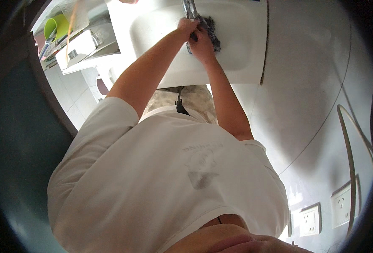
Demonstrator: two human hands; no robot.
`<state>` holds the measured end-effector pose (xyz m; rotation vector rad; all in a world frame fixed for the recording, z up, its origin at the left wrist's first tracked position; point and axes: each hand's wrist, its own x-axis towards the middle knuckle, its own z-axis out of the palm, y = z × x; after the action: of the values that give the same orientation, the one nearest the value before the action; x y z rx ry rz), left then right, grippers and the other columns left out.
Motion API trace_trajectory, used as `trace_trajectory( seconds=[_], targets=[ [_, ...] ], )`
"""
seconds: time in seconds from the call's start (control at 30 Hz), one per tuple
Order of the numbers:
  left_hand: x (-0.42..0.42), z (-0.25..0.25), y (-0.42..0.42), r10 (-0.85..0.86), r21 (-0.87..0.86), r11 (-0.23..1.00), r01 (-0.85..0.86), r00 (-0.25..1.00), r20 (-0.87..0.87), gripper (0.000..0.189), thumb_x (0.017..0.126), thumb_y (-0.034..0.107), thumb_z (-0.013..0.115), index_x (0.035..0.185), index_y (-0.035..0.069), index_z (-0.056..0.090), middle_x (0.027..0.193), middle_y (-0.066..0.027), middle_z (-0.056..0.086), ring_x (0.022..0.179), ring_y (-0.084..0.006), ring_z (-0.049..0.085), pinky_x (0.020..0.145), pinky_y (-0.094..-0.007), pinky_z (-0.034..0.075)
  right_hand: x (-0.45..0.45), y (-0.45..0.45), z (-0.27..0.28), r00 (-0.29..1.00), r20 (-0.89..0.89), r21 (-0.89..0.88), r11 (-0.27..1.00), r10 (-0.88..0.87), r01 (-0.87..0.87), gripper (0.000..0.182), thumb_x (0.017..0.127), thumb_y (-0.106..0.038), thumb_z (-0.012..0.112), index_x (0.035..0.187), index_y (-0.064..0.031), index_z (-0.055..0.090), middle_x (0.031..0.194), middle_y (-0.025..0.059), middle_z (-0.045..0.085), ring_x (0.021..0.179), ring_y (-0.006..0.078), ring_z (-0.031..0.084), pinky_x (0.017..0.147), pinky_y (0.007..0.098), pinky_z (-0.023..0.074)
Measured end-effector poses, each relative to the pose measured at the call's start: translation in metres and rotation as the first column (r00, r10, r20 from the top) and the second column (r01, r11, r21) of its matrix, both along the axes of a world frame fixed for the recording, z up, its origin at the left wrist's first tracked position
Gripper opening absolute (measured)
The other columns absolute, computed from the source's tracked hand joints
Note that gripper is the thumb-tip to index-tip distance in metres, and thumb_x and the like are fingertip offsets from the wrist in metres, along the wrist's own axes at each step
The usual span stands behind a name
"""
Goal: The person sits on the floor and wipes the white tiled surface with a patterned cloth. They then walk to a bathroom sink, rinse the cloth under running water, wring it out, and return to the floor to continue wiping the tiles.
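Note:
A dark, patterned cloth (214,34) is bunched up inside the white washbasin (161,60), just below the end of the chrome faucet (189,9). My left hand (187,26) grips part of it right under the spout. Pressed close beside it, my right hand (203,46) is closed around the cloth too, with folds sticking out on its far side and below. Where the two hands meet, the fingers partly hide each other. Whether water runs cannot be seen.
To the left stand a white toilet (79,52) and a lime-green cup (56,27) among other items. A tiled wall (300,79) lies close on the right, with power sockets (310,219) and a looping hose or cable (347,148). A dark door-like panel (18,132) is at left.

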<state>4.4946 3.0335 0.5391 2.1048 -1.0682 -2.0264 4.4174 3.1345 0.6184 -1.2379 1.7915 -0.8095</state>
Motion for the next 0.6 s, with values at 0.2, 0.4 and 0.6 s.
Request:
trace_trajectory(
  seconds=[0.2, 0.4, 0.6],
  targets=[
    [-0.014, -0.077, -0.01, 0.269, 0.25, 0.944, -0.217, 0.942, -0.199, 0.045, 0.098, 0.05, 0.066, 0.116, 0.009, 0.068, 0.105, -0.0067, 0.075, 0.098, -0.0281, 0.07, 0.086, -0.042, 0.058, 0.005, 0.015, 0.068, 0.962, -0.125, 0.086, 0.963, -0.244, 0.256, 0.044, 0.093, -0.017, 0.069, 0.136, -0.0062, 0.065, 0.117, 0.018, 0.072, 0.099, 0.0352, 0.07, 0.089, 0.042, 0.055],
    [-0.025, -0.061, -0.016, 0.155, -0.095, 0.975, -0.203, 0.916, -0.37, 0.052, 0.106, 0.049, 0.051, 0.132, 0.006, 0.064, 0.107, -0.0145, 0.074, 0.089, -0.023, 0.069, 0.079, -0.0395, 0.057, -0.007, 0.033, 0.119, 0.222, 0.696, 0.526, 0.696, -0.683, 0.489, 0.043, 0.096, -0.01, 0.062, 0.138, -0.0004, 0.062, 0.121, 0.0073, 0.068, 0.109, 0.0186, 0.067, 0.097, 0.0299, 0.054],
    [-0.015, 0.013, 0.001, 0.423, 0.548, 0.815, 0.19, 0.452, -0.785, 0.084, 0.102, 0.07, 0.039, 0.154, 0.003, 0.047, 0.127, -0.0168, 0.071, 0.115, -0.031, 0.069, 0.105, -0.043, 0.054, -0.013, 0.022, 0.096, -0.355, 0.857, 0.512, 0.687, -0.373, 0.515, 0.039, 0.105, -0.017, 0.056, 0.142, -0.0045, 0.058, 0.131, 0.0083, 0.066, 0.119, 0.0221, 0.062, 0.11, 0.0385, 0.0479]
  ],
)
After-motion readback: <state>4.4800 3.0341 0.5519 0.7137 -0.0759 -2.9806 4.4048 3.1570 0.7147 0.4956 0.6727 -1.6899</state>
